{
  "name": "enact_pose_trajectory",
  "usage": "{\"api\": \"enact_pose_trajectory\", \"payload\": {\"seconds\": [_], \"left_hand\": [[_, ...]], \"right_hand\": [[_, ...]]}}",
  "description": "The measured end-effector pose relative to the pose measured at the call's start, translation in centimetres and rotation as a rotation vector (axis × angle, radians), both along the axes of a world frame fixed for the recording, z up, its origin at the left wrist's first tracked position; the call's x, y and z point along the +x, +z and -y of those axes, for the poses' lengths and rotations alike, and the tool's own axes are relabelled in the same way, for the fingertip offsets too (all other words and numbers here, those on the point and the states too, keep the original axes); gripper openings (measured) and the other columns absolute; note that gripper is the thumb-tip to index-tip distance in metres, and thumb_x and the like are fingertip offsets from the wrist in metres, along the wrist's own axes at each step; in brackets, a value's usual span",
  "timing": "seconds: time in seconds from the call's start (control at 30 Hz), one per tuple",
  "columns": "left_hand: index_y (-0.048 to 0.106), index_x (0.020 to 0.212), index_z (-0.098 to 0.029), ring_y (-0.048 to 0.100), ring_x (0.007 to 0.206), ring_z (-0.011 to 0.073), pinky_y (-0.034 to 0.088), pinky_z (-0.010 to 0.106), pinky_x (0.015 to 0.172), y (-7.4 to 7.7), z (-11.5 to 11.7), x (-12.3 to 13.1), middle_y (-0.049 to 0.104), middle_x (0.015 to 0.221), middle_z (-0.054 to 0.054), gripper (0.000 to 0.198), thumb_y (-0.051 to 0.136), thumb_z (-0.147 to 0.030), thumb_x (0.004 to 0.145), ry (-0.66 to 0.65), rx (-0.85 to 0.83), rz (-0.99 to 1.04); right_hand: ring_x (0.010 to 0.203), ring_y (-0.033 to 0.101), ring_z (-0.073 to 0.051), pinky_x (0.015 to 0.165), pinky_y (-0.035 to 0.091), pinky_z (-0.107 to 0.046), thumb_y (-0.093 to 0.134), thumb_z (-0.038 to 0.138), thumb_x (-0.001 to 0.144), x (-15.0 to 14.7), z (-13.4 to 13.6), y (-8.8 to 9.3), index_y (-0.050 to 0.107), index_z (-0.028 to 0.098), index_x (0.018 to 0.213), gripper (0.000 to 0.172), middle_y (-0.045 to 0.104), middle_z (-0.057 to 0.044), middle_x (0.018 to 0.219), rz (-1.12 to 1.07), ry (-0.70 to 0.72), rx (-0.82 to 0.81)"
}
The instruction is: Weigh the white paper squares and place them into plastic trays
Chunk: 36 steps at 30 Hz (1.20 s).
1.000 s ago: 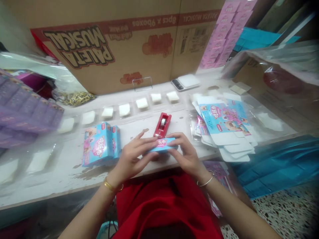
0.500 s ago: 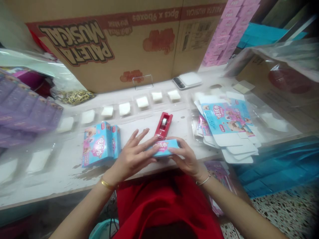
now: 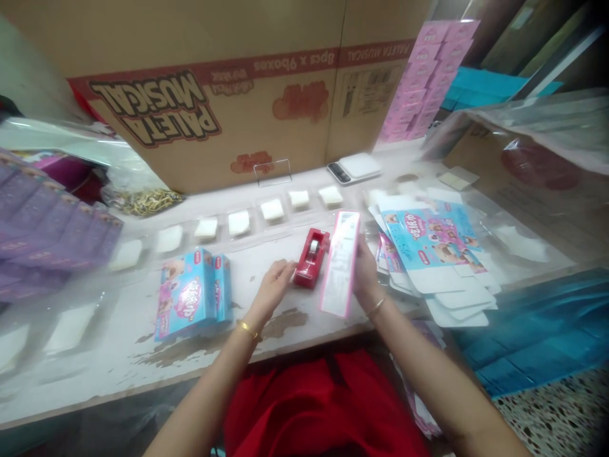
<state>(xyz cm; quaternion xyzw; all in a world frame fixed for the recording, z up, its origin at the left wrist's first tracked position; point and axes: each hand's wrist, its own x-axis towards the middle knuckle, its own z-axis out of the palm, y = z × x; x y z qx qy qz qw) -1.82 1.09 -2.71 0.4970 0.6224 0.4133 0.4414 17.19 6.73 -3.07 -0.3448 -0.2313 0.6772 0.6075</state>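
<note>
My right hand (image 3: 364, 270) grips a small carton (image 3: 339, 266) from its right side. The carton's white panel with pink edges faces me, and its print is blurred. Just left of it, a red tape dispenser (image 3: 310, 259) with a small roll lies on the table. My left hand (image 3: 277, 284) is at the dispenser's left side, its fingers closed together. Whatever they pinch, if anything, is too small to see. Two blue and pink cartons, the larger one (image 3: 186, 295) in front, stand left of my left hand.
White packs (image 3: 238, 223) in clear trays line the table. Flat blue cartons (image 3: 431, 235) lie piled at right. A kitchen scale (image 3: 354, 167) and a wire stand (image 3: 273, 171) sit before a large cardboard box (image 3: 223, 51). Purple boxes (image 3: 52, 222) and pink boxes (image 3: 423, 82) are stacked at the sides.
The carton, earlier between both hands with its blue side showing, is turned upright in my right hand. My left hand has let go of it and closed its fingers beside the tape dispenser.
</note>
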Motion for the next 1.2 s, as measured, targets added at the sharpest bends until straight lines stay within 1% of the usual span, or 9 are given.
{"api": "enact_pose_trajectory", "payload": {"seconds": [0.13, 0.27, 0.5, 0.6, 0.77, 0.87, 1.0, 1.1, 1.2], "left_hand": [[0.069, 0.071, -0.017, 0.059, 0.080, 0.0199, 0.045, 0.033, 0.077, -1.9, -1.4, 1.4, 0.067, 0.081, 0.005, 0.040, 0.060, -0.054, 0.083, 0.041, -0.033, 0.102], [0.061, 0.063, -0.016, 0.057, 0.067, 0.0165, 0.044, 0.030, 0.066, -2.8, -1.8, 2.4, 0.062, 0.071, 0.003, 0.037, 0.070, -0.050, 0.073, 0.112, -0.014, 0.144], [0.061, 0.062, -0.018, 0.055, 0.100, 0.0191, 0.041, 0.030, 0.089, 0.6, 0.2, 2.7, 0.059, 0.101, 0.004, 0.026, 0.072, -0.038, 0.074, 0.224, 0.129, 0.132], [0.063, 0.064, -0.017, 0.056, 0.087, 0.0163, 0.042, 0.028, 0.083, 1.0, 1.8, 2.3, 0.062, 0.086, 0.003, 0.026, 0.074, -0.038, 0.074, 0.175, 0.054, 0.220], [0.055, 0.064, -0.016, 0.042, 0.051, 0.0073, 0.034, 0.020, 0.051, -1.9, 3.0, 2.4, 0.056, 0.058, -0.003, 0.038, 0.075, -0.048, 0.068, 0.219, -0.151, 0.353], [0.051, 0.065, -0.016, 0.038, 0.045, 0.0051, 0.028, 0.017, 0.044, -3.4, 2.9, 3.1, 0.053, 0.053, -0.005, 0.044, 0.075, -0.053, 0.066, 0.269, -0.180, 0.382], [0.052, 0.065, -0.015, 0.037, 0.042, 0.0036, 0.024, 0.014, 0.040, -4.2, 3.1, 3.6, 0.053, 0.051, -0.004, 0.047, 0.078, -0.054, 0.060, 0.325, -0.198, 0.396], [0.054, 0.065, -0.014, 0.037, 0.042, 0.0028, 0.025, 0.014, 0.040, -3.7, 3.6, 3.1, 0.054, 0.052, -0.004, 0.045, 0.079, -0.052, 0.060, 0.325, -0.176, 0.421], [0.056, 0.067, -0.014, 0.037, 0.044, 0.0024, 0.027, 0.014, 0.043, -1.5, 4.1, 2.5, 0.055, 0.055, -0.004, 0.041, 0.078, -0.049, 0.064, 0.327, -0.124, 0.451]], "right_hand": [[0.091, 0.072, -0.027, 0.078, 0.062, -0.039, 0.043, 0.047, 0.097, -0.3, -2.0, 0.0, 0.068, 0.014, 0.095, 0.041, 0.074, -0.011, 0.086, -0.246, 0.178, -0.137], [0.088, 0.073, -0.028, 0.076, 0.063, -0.041, 0.049, 0.047, 0.095, -0.6, -2.1, -0.6, 0.068, 0.013, 0.095, 0.038, 0.075, -0.010, 0.078, -0.255, 0.170, -0.159], [0.079, 0.074, -0.025, 0.072, 0.065, -0.038, 0.055, 0.050, 0.092, -0.6, -2.5, -1.8, 0.066, 0.017, 0.094, 0.035, 0.074, -0.005, 0.071, -0.266, 0.118, -0.165], [0.078, 0.074, -0.024, 0.072, 0.065, -0.036, 0.055, 0.049, 0.093, -0.6, -2.6, -1.9, 0.066, 0.016, 0.093, 0.035, 0.073, -0.005, 0.070, -0.261, 0.110, -0.163], [0.081, 0.074, -0.025, 0.075, 0.064, -0.037, 0.056, 0.050, 0.092, -0.7, -2.4, -2.1, 0.065, 0.017, 0.093, 0.034, 0.073, -0.005, 0.070, -0.225, 0.086, -0.149], [0.082, 0.074, -0.025, 0.077, 0.064, -0.038, 0.058, 0.050, 0.091, -0.8, -2.5, -2.0, 0.065, 0.016, 0.092, 0.035, 0.073, -0.005, 0.071, -0.177, 0.071, -0.128], [0.083, 0.073, -0.026, 0.075, 0.062, -0.038, 0.062, 0.050, 0.088, -0.7, -2.6, -1.5, 0.064, 0.018, 0.089, 0.032, 0.072, -0.004, 0.070, -0.086, 0.036, -0.073], [0.081, 0.070, -0.022, 0.073, 0.060, -0.035, 0.063, 0.048, 0.086, -0.3, -1.9, -1.0, 0.063, 0.020, 0.089, 0.029, 0.071, 0.000, 0.073, 0.003, -0.027, -0.006], [0.077, 0.065, -0.016, 0.071, 0.056, -0.027, 0.064, 0.046, 0.086, 0.5, 0.2, 0.0, 0.060, 0.022, 0.091, 0.024, 0.066, 0.004, 0.077, 0.113, -0.137, 0.076]]}}
